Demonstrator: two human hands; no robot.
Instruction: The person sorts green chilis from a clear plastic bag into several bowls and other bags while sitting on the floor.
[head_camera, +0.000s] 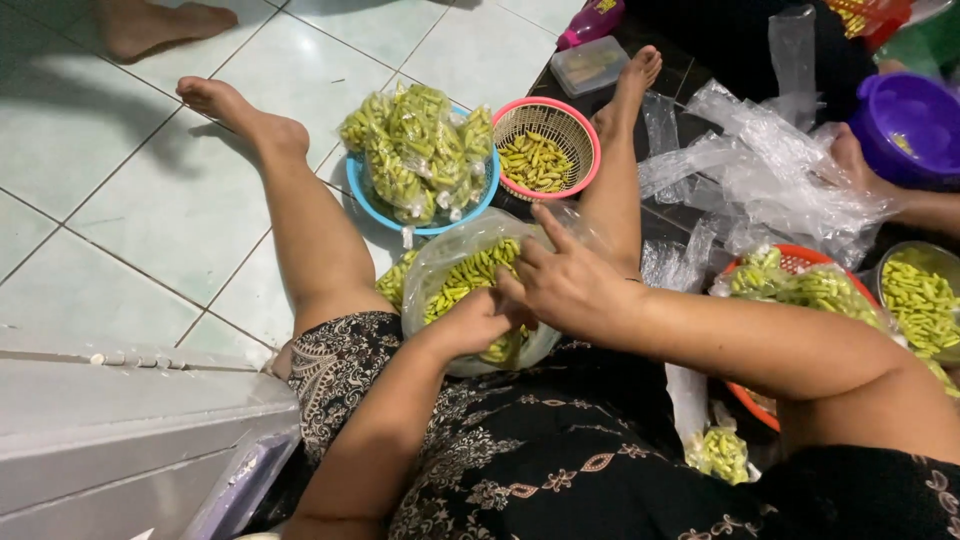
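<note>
Closest to my lens is dark patterned cloth (560, 460) over my lap, soft and folded. Just above it, my left hand (478, 322) is curled tight around the side of a clear plastic bag (450, 275), glossy and crinkled, packed with slim green chillies (470, 272); the bag rests at my lap's edge between my legs. My right hand (565, 280) lies over the bag's mouth, fingers loosely bent and partly spread, touching the plastic; whether it pinches anything I cannot tell. Beyond sit a round blue basin (420, 225) heaped with filled bags and, touching it, a pink woven basket (548, 148) of loose chillies. Left of my leg the pale tiled floor (120, 200) is smooth and open; the right is crowded with crumpled plastic sheets (760, 170).
</note>
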